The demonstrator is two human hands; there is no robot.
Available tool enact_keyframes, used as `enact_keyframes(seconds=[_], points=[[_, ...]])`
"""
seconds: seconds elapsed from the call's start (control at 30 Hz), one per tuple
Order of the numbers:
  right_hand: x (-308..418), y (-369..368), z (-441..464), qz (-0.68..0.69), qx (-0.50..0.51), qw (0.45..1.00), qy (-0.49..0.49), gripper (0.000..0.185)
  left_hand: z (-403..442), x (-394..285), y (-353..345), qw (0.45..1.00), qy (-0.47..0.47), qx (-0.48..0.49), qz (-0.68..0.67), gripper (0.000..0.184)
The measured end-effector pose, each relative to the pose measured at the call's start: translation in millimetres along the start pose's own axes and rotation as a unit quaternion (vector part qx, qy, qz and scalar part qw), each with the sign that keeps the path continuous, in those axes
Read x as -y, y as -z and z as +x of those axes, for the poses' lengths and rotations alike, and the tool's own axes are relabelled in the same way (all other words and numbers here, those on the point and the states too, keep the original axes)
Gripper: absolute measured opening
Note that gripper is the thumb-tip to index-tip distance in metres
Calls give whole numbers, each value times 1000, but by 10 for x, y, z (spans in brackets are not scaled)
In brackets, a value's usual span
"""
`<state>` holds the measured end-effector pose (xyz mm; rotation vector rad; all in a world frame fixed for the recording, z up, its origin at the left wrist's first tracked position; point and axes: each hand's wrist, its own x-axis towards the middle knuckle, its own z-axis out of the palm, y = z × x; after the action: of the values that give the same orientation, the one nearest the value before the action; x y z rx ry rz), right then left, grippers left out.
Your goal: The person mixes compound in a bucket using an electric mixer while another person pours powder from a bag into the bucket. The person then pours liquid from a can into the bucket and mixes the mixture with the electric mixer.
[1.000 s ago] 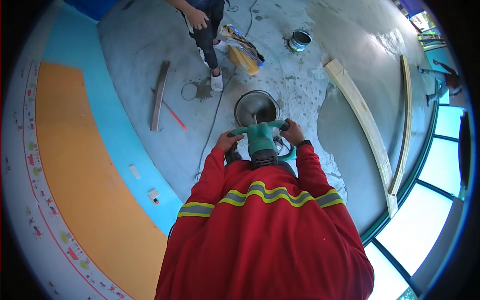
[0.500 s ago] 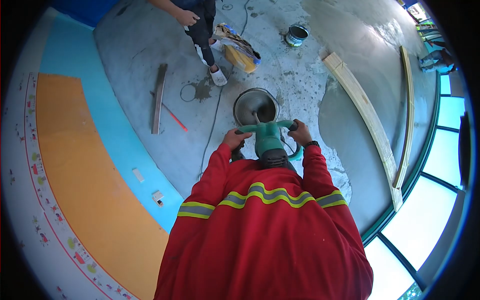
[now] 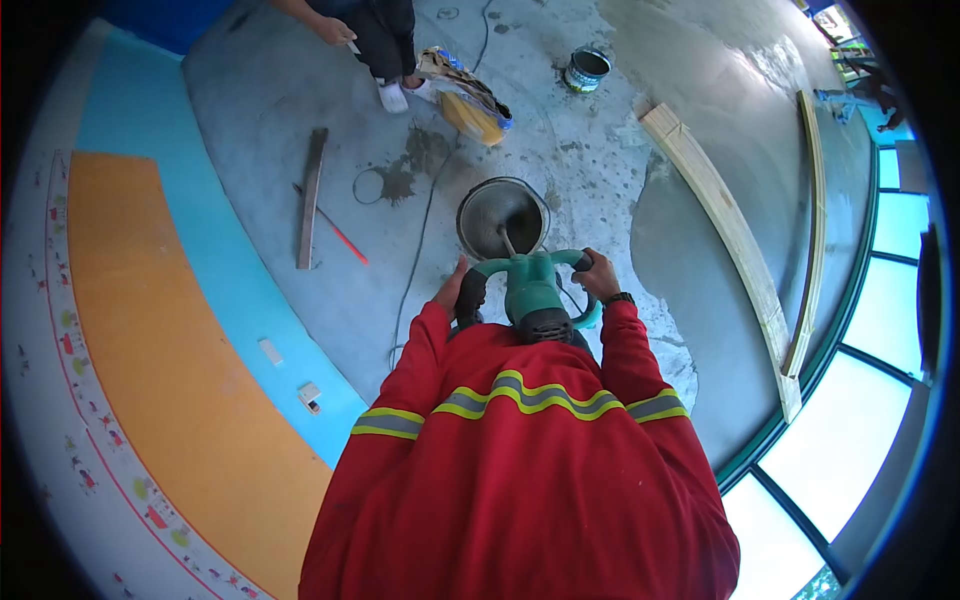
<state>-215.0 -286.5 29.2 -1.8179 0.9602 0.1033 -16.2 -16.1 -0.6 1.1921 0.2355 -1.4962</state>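
A green power mixer is held in front of my body, its shaft slanting down into a round bucket with grey material inside. My left hand is at the mixer's left handle, with its fingers mostly hidden behind the dark grip. On the other side, my right hand is wrapped round the right handle. A dark band is on the right wrist, and both sleeves are red.
A person stands beyond the bucket, beside a torn bag. A smaller bucket is further back. Long planks lie right; a board and red rod lie left. Another person is far right.
The person beyond the bucket has stepped back and to the left. My left hand has shifted left and its fingers look less wrapped over the handle. The mixer's shaft has tilted.
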Motion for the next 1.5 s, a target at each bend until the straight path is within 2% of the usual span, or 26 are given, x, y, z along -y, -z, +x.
enact_keyframes(seconds=[0.3, 0.4, 0.5, 0.7, 0.8, 0.9, 1.17, 1.4, 1.5], points=[[-6, 13, 36, -13, 15, 1000, -5, 37, -121, 48, -10, 998, 43, -3, 46, 79], [61, 5, 41, -28, 19, 999, -6, 37, -220, 72, -26, 999, 27, 7, 19, 78], [32, 2, 5, -37, 15, 999, 2, 37, -332, 97, -122, 991, 43, -23, -122, 77], [26, 15, 26, -31, 16, 999, 6, 37, -186, 222, 11, 998, 36, -10, -41, 77], [58, 19, 35, -33, 14, 999, 14, 37, -163, 266, 5, 997, 27, -37, -63, 78], [45, 3, 54, -34, 4, 999, 22, 37, -205, 258, 8, 998, 10, 5, -57, 77], [53, 27, 101, -37, 2, 999, 10, 38, -198, 207, -10, 999, 11, -31, -42, 69], [79, 24, 117, -48, -4, 999, 20, 41, -173, 152, -38, 995, 9, -77, 54, 72], [49, 26, 169, -54, -8, 998, 20, 41, -185, 135, -79, 995, 0, -89, 53, 73]])
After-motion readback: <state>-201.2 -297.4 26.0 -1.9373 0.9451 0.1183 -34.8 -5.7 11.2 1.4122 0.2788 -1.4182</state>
